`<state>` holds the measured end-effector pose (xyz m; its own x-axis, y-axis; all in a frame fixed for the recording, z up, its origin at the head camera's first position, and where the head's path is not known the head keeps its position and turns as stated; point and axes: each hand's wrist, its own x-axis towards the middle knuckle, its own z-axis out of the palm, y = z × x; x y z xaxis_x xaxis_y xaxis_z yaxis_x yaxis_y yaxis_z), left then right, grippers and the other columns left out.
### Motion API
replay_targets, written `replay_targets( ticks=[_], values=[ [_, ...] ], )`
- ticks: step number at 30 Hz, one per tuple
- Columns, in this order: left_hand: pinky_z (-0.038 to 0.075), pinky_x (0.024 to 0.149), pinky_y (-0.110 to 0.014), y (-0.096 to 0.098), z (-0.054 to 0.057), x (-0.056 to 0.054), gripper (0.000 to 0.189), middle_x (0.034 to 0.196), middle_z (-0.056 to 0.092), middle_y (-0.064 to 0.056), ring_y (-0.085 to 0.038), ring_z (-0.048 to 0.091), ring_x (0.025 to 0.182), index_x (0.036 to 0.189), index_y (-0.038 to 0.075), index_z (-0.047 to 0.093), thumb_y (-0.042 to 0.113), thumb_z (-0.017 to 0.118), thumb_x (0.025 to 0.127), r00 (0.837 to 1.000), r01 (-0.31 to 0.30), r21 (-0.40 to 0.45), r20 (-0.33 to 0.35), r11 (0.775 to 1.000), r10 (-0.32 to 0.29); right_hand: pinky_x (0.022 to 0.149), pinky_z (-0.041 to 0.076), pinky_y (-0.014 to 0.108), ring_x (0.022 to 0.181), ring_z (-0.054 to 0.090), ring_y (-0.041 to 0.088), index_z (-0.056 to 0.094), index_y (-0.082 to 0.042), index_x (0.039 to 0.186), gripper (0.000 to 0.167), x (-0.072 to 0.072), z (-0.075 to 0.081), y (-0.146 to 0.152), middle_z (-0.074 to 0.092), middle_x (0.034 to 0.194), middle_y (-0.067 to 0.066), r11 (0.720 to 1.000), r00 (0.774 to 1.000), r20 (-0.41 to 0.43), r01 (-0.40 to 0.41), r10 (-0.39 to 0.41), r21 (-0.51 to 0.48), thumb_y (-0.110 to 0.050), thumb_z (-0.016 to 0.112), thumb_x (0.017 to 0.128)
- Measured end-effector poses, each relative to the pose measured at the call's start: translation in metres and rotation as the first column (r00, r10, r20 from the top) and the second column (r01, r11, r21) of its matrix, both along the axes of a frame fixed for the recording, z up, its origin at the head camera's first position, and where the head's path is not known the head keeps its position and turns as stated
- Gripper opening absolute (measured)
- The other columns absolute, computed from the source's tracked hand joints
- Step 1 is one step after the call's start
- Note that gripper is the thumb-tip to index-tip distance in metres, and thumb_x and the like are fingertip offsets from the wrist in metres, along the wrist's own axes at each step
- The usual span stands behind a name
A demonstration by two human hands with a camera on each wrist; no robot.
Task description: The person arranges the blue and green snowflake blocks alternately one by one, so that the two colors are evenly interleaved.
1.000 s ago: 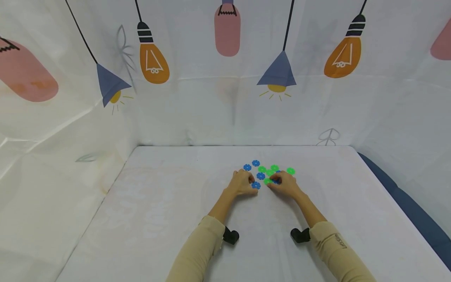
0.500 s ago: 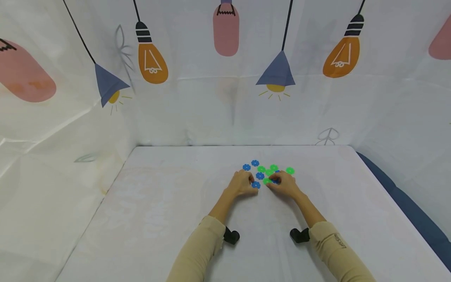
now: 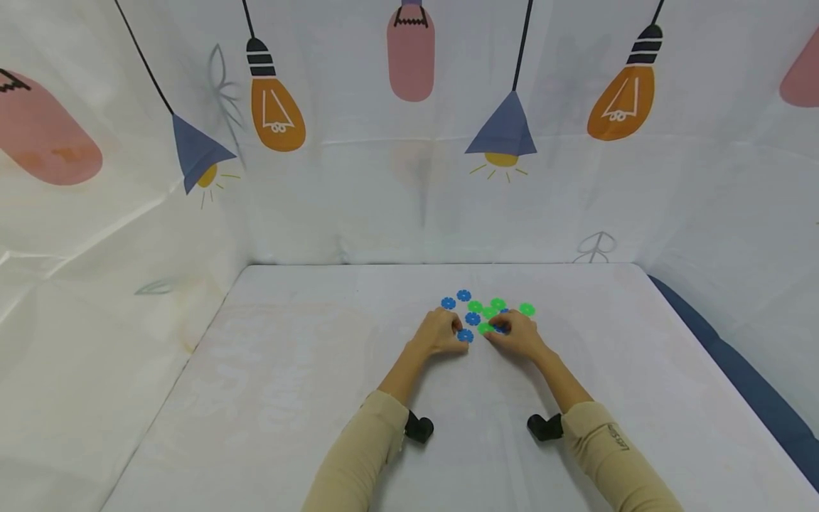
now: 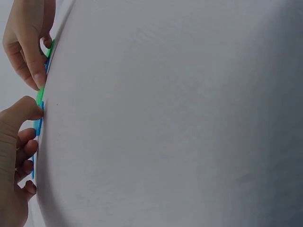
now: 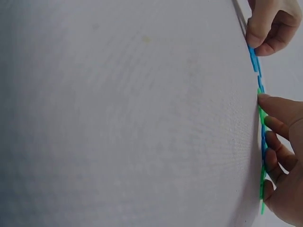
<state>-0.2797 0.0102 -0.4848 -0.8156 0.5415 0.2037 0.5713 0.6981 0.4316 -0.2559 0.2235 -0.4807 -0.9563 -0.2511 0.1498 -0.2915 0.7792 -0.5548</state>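
Small flower-shaped plastic discs, blue and green, lie flat in a loose cluster. My left hand grips a blue disc at the cluster's near left edge, thumb on its near side and curled fingers opposite. Beside it, my right hand holds a green disc between thumb and fingers. A small gap separates these two discs. Another blue disc is partly hidden under the right hand's fingers. Both wrist views see the discs edge-on, with the left thumb at a blue edge and the right thumb at a green edge.
Beyond the hands lie more discs, among them a blue one and a green one; another green disc sits apart at the right. The white tabletop ends at a printed cloth backdrop. Black wrist mounts hang below the sleeves.
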Motion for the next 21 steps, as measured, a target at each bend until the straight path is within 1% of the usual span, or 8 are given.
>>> replay_targets(
  ticks=[4,7,11,14,17,21],
  values=[
    [0.040,0.067,-0.020,0.001,0.006,0.001,0.027,0.074,0.060,0.004,-0.009,0.051,0.073,0.084,0.009,0.070,0.030,0.075,0.068,1.000,0.005,-0.040,0.012,0.999,-0.004,0.078,0.044,0.048,0.086,0.059,0.026,0.069,0.000,0.100,0.031,0.001,0.001,0.001,0.067,0.095,0.012,1.000,1.000,-0.001,0.004,-0.004,0.007,-0.024,0.072,0.081],
    [0.041,0.067,-0.020,0.003,0.008,0.001,0.028,0.074,0.059,0.005,-0.009,0.050,0.073,0.084,0.009,0.070,0.032,0.074,0.068,1.000,0.002,-0.056,0.017,0.998,-0.001,0.079,0.042,0.051,0.087,0.059,0.027,0.069,0.000,0.101,0.031,0.001,0.001,0.001,0.067,0.095,0.012,1.000,1.000,0.006,0.008,-0.008,0.006,-0.024,0.072,0.081],
    [0.041,0.066,-0.021,0.004,0.006,0.001,0.030,0.073,0.058,0.005,-0.009,0.050,0.072,0.084,0.010,0.070,0.035,0.073,0.068,1.000,-0.012,-0.061,0.009,0.998,0.013,0.079,0.043,0.049,0.087,0.059,0.027,0.069,0.000,0.101,0.031,0.001,0.001,0.001,0.066,0.095,0.011,1.000,1.000,0.001,0.009,-0.009,0.000,-0.024,0.072,0.081],
    [0.042,0.067,-0.022,0.005,0.005,0.001,0.031,0.075,0.060,0.004,-0.010,0.052,0.073,0.084,0.010,0.070,0.036,0.074,0.068,1.000,-0.031,-0.074,0.000,0.997,0.031,0.079,0.045,0.048,0.087,0.059,0.026,0.069,0.000,0.101,0.031,0.001,0.001,0.001,0.066,0.094,0.011,1.000,1.000,-0.009,0.006,-0.006,-0.002,-0.023,0.072,0.081],
    [0.043,0.071,-0.026,0.008,0.005,0.002,0.033,0.078,0.062,0.004,-0.011,0.054,0.076,0.085,0.011,0.070,0.039,0.074,0.067,0.998,-0.060,-0.113,-0.018,0.992,0.058,0.078,0.046,0.046,0.086,0.059,0.026,0.069,0.001,0.100,0.031,0.001,0.000,0.000,0.066,0.094,0.011,1.000,1.000,-0.021,-0.001,0.001,-0.008,-0.023,0.073,0.080],
    [0.042,0.075,-0.032,0.012,0.006,0.004,0.035,0.079,0.064,0.004,-0.013,0.054,0.078,0.082,0.013,0.070,0.044,0.075,0.066,0.993,-0.104,-0.171,-0.067,0.980,0.094,0.077,0.047,0.045,0.085,0.059,0.026,0.069,0.001,0.099,0.031,0.001,0.000,0.000,0.066,0.093,0.012,1.000,0.999,-0.036,-0.007,0.007,-0.009,-0.022,0.073,0.079]
  ],
)
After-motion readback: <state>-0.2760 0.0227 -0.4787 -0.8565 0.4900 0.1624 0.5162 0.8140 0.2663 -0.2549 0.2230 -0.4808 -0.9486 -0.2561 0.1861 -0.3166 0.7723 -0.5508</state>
